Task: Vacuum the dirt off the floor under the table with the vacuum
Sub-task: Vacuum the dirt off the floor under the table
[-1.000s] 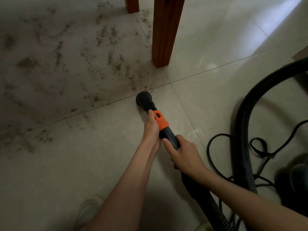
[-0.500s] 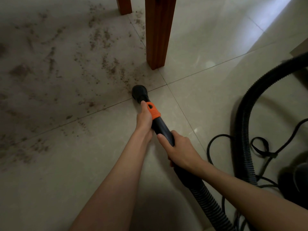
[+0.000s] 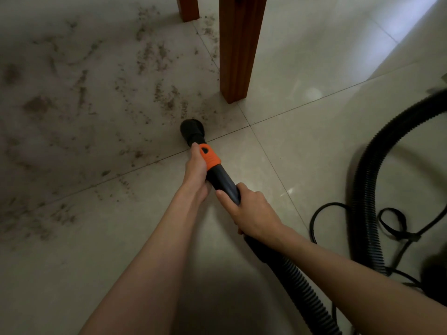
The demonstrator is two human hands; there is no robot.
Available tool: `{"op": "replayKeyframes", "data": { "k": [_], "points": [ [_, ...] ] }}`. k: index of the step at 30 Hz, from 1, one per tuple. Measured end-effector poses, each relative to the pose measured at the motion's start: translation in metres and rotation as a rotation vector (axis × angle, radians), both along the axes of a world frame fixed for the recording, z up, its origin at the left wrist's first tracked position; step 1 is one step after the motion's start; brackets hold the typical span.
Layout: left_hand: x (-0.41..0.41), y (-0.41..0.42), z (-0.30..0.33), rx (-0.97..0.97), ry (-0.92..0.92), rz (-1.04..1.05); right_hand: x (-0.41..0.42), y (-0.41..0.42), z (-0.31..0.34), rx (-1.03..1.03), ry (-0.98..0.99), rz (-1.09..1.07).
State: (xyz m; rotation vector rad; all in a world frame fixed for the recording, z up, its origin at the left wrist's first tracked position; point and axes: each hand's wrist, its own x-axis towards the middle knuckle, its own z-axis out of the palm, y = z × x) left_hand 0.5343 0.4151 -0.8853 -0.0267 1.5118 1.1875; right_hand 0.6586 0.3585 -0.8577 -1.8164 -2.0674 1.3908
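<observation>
Just ahead of the nozzle (image 3: 192, 131), up and to the left across the floor (image 3: 302, 153), lies the dirt (image 3: 167, 97), thickest beside the near bench leg (image 3: 238, 52). The wand (image 3: 221, 178) points along that line, its mouth on the tile at the edge of the spill. Left hand (image 3: 196, 169) is nearer, fingers clamped by the orange collar (image 3: 210, 157); right hand (image 3: 251, 211) grips behind it, hose (image 3: 297, 281) trailing behind it.
</observation>
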Motion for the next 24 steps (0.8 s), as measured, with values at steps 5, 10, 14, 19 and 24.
{"op": "replayKeyframes", "data": {
  "k": [5,10,14,19,24],
  "points": [
    [0.013,0.015,0.002,0.012,-0.062,-0.093,0.010,0.007,-0.002,0.035,-0.038,-0.052],
    [0.033,0.022,0.005,0.024,-0.089,-0.129,0.024,0.007,-0.001,0.058,-0.043,-0.116],
    [0.049,0.028,0.012,0.024,-0.064,-0.187,0.035,0.006,0.001,0.037,-0.029,-0.179],
    [0.054,0.029,0.017,0.011,-0.043,-0.216,0.037,0.006,0.002,0.029,-0.017,-0.211],
    [0.038,0.024,0.016,0.008,-0.021,-0.180,0.023,0.008,0.004,-0.005,0.029,-0.198]
  ]
}}
